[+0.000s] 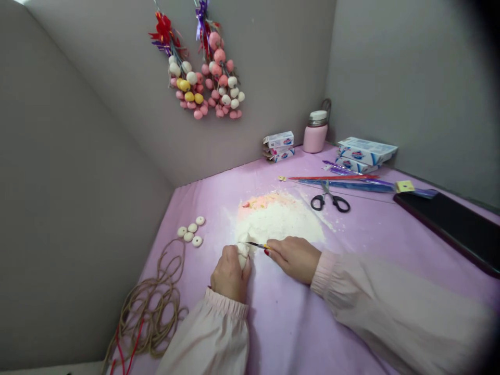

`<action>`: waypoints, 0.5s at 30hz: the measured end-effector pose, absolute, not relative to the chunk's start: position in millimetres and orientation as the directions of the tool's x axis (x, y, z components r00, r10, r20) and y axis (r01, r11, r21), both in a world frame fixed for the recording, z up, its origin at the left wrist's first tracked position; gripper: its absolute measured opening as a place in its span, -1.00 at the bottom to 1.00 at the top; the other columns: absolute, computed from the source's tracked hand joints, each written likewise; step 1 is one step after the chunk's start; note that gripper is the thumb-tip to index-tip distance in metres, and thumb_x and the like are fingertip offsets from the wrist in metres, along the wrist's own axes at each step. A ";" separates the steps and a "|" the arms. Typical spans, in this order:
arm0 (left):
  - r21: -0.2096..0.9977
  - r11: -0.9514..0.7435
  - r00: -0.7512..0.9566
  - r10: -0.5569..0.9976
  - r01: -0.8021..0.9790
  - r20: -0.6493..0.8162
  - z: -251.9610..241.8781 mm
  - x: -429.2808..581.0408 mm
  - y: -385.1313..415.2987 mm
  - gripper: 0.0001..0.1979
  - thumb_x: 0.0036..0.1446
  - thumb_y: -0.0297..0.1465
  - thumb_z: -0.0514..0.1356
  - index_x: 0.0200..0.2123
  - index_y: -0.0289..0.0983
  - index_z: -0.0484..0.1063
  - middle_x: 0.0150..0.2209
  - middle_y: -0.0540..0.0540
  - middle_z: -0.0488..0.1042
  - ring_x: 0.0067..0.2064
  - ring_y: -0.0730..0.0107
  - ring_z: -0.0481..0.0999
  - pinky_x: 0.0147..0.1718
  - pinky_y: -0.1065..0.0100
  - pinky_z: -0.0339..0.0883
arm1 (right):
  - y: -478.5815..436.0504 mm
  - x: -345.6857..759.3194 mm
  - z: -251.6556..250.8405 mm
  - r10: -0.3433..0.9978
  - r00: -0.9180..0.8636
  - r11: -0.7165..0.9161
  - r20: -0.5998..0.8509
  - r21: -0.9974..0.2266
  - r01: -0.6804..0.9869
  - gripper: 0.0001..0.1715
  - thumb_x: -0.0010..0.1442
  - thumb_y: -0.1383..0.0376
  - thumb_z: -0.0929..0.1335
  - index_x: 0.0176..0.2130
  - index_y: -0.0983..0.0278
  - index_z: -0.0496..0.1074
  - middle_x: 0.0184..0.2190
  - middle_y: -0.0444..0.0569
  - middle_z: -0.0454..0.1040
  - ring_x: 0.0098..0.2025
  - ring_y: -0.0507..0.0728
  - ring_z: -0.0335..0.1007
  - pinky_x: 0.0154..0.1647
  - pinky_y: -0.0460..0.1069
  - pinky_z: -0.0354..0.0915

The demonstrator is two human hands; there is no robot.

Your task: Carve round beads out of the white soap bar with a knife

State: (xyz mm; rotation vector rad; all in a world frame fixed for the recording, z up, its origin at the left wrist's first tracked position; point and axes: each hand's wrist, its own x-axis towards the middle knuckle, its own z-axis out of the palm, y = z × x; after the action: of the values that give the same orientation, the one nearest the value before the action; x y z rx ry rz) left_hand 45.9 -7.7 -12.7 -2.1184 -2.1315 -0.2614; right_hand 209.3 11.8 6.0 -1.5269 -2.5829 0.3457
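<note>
My left hand (229, 273) is closed around a small white lump (242, 251) at the near edge of a heap of white shavings (275, 219). My right hand (294, 257) grips a small knife (258, 245) with a yellow handle, its blade pointing left and touching the white lump. Both hands rest on the purple tablecloth (297, 323). The heap has pink and yellow flecks at its far side.
Several round white beads (191, 232) lie left of the heap, with coiled jute rope (152, 307) near the table's left corner. Black scissors (330, 200), coloured sticks (344, 179), soap boxes (365, 152), a pink jar (315, 133) and a dark tray (453, 224) sit behind and right. Bead bunches (211, 86) hang on the wall.
</note>
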 end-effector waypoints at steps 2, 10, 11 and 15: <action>0.036 0.001 -0.009 0.977 0.999 0.211 -13.0 46.1 -7.8 -0.83 -0.01 -0.30 -0.04 -0.31 -0.21 0.10 -0.41 0.00 0.37 -0.41 0.40 0.39 -0.53 0.43 0.10 | 9.2 207.3 8.0 0.880 -0.475 0.461 -0.013 -0.217 0.860 -0.56 0.17 0.15 -0.06 -0.35 0.25 0.24 -0.54 -0.06 0.35 -0.51 0.05 0.27 -0.57 -0.08 -0.09; 0.093 -0.034 0.010 0.970 0.995 0.242 -15.7 44.9 -6.9 -0.84 -0.02 -0.30 -0.03 -0.33 -0.22 0.11 -0.44 0.01 0.35 -0.45 0.42 0.39 -0.55 0.44 0.10 | 9.6 197.0 -0.7 0.886 -0.462 0.464 0.045 -0.118 0.878 -0.65 0.17 0.21 -0.03 -0.37 0.25 0.20 -0.60 -0.08 0.36 -0.57 0.08 0.28 -0.62 -0.06 -0.15; 0.095 -0.045 0.020 0.968 0.994 0.248 -16.0 44.5 -6.7 -0.84 -0.02 -0.30 -0.02 -0.34 -0.22 0.11 -0.44 0.01 0.35 -0.45 0.42 0.39 -0.55 0.44 0.11 | 10.4 196.9 -1.3 0.882 -0.469 0.472 0.052 -0.118 0.874 -0.65 0.17 0.22 -0.02 -0.38 0.25 0.20 -0.61 -0.08 0.36 -0.58 0.08 0.27 -0.63 -0.06 -0.15; 0.094 -0.064 0.039 0.967 0.993 0.253 -17.1 42.9 -6.0 -0.85 -0.03 -0.32 -0.01 -0.35 -0.23 0.12 -0.45 0.01 0.34 -0.46 0.42 0.38 -0.57 0.45 0.10 | 14.3 197.4 -0.7 0.867 -0.496 0.496 0.035 -0.139 0.857 -0.65 0.17 0.22 -0.02 -0.42 0.25 0.21 -0.60 -0.08 0.36 -0.58 0.07 0.27 -0.64 -0.07 -0.18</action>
State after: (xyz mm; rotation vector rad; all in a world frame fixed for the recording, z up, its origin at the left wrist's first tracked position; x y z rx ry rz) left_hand 42.9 -6.0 -17.1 -2.1838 -2.0722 -0.3812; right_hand 197.4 14.3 -0.7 -1.5208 -2.6298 0.1569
